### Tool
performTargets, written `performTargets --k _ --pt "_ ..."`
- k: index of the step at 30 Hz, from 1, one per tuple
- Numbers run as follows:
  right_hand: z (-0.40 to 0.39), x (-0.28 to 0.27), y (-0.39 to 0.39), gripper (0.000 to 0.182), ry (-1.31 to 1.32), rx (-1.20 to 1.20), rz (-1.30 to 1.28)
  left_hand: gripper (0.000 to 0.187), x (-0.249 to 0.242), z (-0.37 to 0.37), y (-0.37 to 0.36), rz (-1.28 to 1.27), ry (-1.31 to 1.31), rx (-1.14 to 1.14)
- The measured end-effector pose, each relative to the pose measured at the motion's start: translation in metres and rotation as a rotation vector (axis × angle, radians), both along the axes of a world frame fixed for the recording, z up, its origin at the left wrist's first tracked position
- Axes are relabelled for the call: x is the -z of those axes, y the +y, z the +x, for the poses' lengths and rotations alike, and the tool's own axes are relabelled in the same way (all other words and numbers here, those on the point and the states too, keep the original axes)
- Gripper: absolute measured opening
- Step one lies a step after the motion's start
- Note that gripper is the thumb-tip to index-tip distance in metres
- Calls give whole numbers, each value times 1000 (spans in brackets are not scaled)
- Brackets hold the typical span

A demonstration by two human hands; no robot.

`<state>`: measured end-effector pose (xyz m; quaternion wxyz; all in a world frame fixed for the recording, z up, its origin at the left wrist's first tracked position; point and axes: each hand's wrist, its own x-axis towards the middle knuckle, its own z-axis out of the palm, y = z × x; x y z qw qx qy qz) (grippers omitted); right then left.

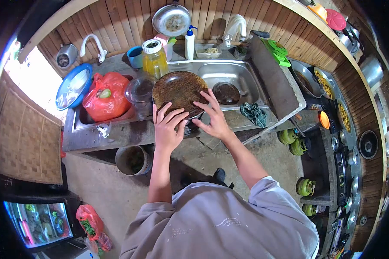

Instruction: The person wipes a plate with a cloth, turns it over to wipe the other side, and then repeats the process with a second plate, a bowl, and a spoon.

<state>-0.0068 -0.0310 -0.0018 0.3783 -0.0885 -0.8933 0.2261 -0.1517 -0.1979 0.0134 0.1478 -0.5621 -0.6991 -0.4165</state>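
Observation:
A brown, speckled round plate [180, 88] lies at the counter's edge, in front of the sink. Beneath it, dark rims like a stack show between my wrists, mostly hidden. My left hand [170, 126] rests on the plate's near left part, fingers stretched and spread over its surface. On the near right rim lies my right hand [212, 117], its fingers apart too. Neither hand is wrapped round anything that I can see. Another dark round plate or lid [226, 93] sits in the steel sink basin [250, 82]. Just left of the plate stands a clear plastic jar [141, 91].
A red plastic bag [106, 97] fills the left basin, beside a blue bowl [84, 71]. Behind the plate are a yellow jar [154, 62] and a pump bottle [189, 45]. A dark green cloth [253, 114] lies right of the sink. A bucket [134, 160] stands below.

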Motion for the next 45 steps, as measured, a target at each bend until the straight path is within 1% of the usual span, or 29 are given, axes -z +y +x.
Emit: performTargets --k 7,14,18,20,22,23,26,27,30,31,33,36,37,38,40,41,44,45 --pt "5 -4 -6 64 3 29 -19 24 -7 6 1 30 29 -49" --pt "29 3 3 62 26 101 -60 19 -26 22 16 132 -38 -69" --pt "51 13 20 58 14 186 -100 17 -43 45 33 170 -43 15" --pt "64 14 31 52 6 257 -116 15 -46 60 45 176 -50 69" --pt "75 24 50 49 -8 327 -134 15 -46 77 61 183 -85 151" --pt "80 29 61 44 -13 371 -124 14 -49 87 70 180 -93 183" --pt "100 36 102 42 -37 449 -112 14 -45 112 101 173 -191 291" --pt "107 44 122 42 -34 458 -155 15 -42 117 114 144 -207 307" --pt "123 46 174 42 -114 469 -255 19 -22 122 158 38 -260 333" --pt "127 47 191 43 -150 485 -258 20 -19 123 174 -16 -298 314" --pt "128 53 221 45 -219 510 -271 24 5 118 210 -65 -321 274" --pt "123 81 272 50 -342 506 -311 31 38 105 262 -185 -387 196" --pt "119 93 290 55 -377 488 -326 36 49 99 279 -292 -405 145" --pt "117 106 305 57 -453 468 -355 41 60 94 294 -400 -425 91" --pt "109 123 329 60 -604 421 -410 53 85 81 323 -534 -509 41" --pt "102 142 344 65 -662 414 -403 60 98 74 336 -602 -552 12" --pt "83 164 374 67 -801 383 -579 76 134 54 370 -784 -634 -77" --pt "76 168 382 68 -836 383 -587 87 146 45 378 -811 -631 -51"
